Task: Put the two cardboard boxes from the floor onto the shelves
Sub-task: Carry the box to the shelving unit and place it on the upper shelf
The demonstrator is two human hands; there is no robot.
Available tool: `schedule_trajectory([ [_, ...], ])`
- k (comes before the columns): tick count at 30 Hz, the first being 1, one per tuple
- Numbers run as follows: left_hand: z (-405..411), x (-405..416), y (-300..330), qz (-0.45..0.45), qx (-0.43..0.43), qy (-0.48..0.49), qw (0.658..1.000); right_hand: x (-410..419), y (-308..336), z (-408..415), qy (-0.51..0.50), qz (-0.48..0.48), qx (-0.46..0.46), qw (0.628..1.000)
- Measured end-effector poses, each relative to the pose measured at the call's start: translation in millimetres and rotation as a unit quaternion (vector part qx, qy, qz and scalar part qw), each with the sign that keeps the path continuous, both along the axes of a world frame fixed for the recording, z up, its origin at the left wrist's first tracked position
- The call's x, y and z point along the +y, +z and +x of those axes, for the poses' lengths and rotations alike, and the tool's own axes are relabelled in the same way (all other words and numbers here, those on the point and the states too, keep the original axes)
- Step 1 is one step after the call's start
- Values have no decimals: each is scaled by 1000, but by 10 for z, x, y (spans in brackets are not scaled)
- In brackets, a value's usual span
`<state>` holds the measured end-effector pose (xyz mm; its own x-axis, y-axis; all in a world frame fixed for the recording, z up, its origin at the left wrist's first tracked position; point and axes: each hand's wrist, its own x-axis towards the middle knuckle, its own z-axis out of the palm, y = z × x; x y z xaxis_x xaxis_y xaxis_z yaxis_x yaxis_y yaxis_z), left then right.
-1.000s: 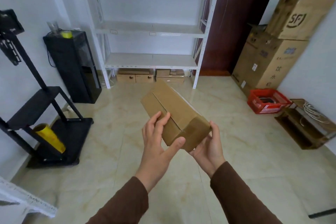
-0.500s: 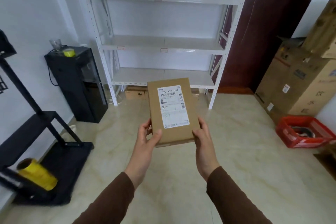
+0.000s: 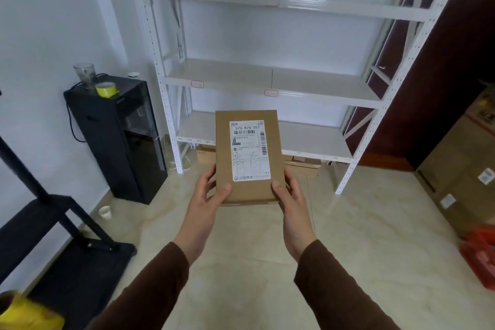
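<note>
I hold a small brown cardboard box (image 3: 223,158) with a white shipping label facing up, out in front of me at chest height. My left hand (image 3: 207,195) grips its near left corner, thumb on top. My right hand (image 3: 290,195) grips the near right corner the same way. Straight ahead stands the white metal shelf unit (image 3: 308,86) with three bare boards in view. The box is short of the lowest board (image 3: 316,139) and does not touch it. A second loose box on the floor is not in view.
Flat cardboard boxes (image 3: 304,165) lie on the floor under the lowest shelf. A black water dispenser (image 3: 117,136) stands left of the shelves, a black stand (image 3: 53,211) nearer left. Large cartons (image 3: 460,169) and a red basket (image 3: 479,254) line the right wall.
The box has turned from tilted to flat with its label up, and both hands shifted to its near corners. I have come closer to the shelf unit.
</note>
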<state>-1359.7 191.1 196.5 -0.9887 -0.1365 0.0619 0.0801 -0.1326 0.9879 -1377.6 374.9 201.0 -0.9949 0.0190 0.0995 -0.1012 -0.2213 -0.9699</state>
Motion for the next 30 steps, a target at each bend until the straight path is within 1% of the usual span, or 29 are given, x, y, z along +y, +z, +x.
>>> schedule_trajectory([
  [5, -1068, -191, 86, -11, 8, -16, 1000, -165, 74, -986, -17, 7, 0, 1000],
  [11, -2424, -351, 107, -21, 9, -34, 999, -252, 115, -2367, -23, 10, 9, 1000],
  [15, -3347, -455, 264, -25, 12, -16, 1000, -332, 229, -3341, -16, 1, 3, 1000],
  [18, -3981, -586, 481, -24, 23, 15, 999, -486, 400, -4070, 8, -4, 4, 1000],
  [24, -5073, -1088, 907, -27, 68, 58, 996, -993, 851, -5330, 62, 12, 44, 997],
  [30, -6120, -1680, 1397, -51, 141, 80, 985, -1591, 1346, -6393, 85, 40, 122, 988],
])
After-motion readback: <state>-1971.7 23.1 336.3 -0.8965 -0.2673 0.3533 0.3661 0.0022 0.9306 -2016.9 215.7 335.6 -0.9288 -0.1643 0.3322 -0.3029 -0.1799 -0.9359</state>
